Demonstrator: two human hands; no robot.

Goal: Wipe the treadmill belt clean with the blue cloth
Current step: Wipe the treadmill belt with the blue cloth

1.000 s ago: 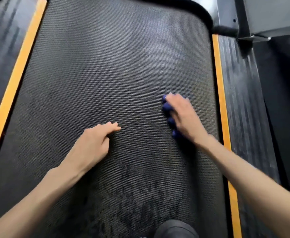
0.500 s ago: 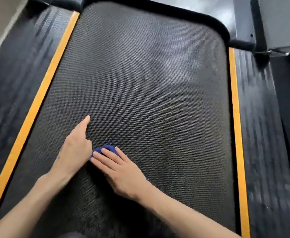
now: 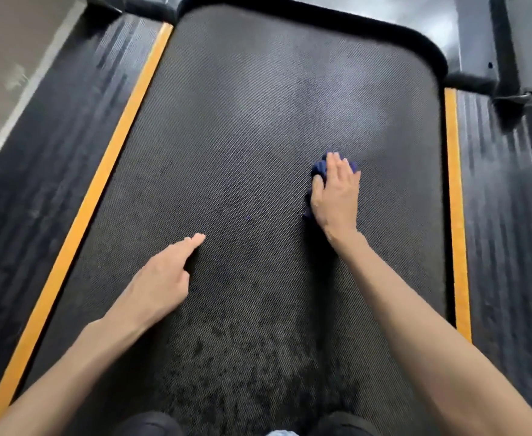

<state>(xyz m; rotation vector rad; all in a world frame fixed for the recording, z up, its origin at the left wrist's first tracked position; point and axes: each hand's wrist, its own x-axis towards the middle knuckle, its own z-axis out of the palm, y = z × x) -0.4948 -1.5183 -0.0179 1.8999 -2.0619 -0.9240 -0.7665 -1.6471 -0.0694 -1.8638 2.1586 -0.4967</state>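
The dark textured treadmill belt (image 3: 242,136) fills the middle of the view, with a paler sheen toward the far end and dark blotches near me. My right hand (image 3: 335,196) presses flat on the bunched blue cloth (image 3: 318,169) on the belt's right half; only the cloth's far and left edges show past my fingers. My left hand (image 3: 160,281) rests on the belt at centre-left, index finger stretched forward, other fingers curled under, holding nothing.
Orange strips (image 3: 101,184) (image 3: 455,199) border the belt on both sides, with ribbed black side rails (image 3: 47,152) (image 3: 503,231) outside them. A black curved hood (image 3: 337,20) closes the far end. A grey upright base (image 3: 525,58) stands at the top right. My dark knees show at the bottom edge.
My right hand has swept the cloth from beside my left hand, at lower left of the belt, across to the right half and farther forward. My left hand stayed on the belt.
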